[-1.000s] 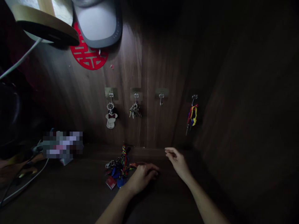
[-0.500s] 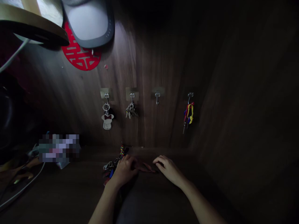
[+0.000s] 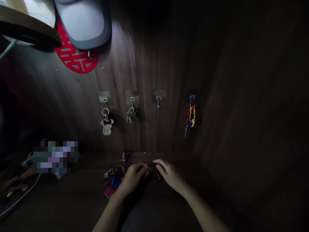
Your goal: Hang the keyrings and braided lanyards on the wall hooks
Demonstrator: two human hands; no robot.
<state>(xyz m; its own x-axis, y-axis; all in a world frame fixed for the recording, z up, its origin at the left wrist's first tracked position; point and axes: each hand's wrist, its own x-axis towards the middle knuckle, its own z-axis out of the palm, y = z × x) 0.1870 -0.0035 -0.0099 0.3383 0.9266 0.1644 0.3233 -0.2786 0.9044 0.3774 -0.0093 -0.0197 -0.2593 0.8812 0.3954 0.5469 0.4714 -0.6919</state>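
Note:
Low in the middle, a thin dark-reddish strap (image 3: 156, 174) lies between my two hands; the dim light hides what it is attached to. My left hand (image 3: 133, 175) is closed with thumb and fingers pinching the strap's left end. From the other side, my right hand (image 3: 167, 172) bends its fingers over the right part of the strap, apparently pinching it. Left of my left hand lies a pile of key rings and keychains (image 3: 114, 181), with a metal clip, a blue piece, a red piece and a multicoloured beaded cord (image 3: 124, 157).
Wall hooks hold a mouse-head keychain (image 3: 107, 127), a bunch of keys (image 3: 132, 114) and keys on red and yellow cords (image 3: 191, 116). A bare hook (image 3: 158, 100) is among them. Upper left are a cap (image 3: 84, 24), a red paper-cut (image 3: 77, 61) and a lamp (image 3: 29, 27).
My right hand has moved left and reached the strap. My left hand has shifted slightly right, away from the pile, so more of the keychains show. The view has turned slightly right.

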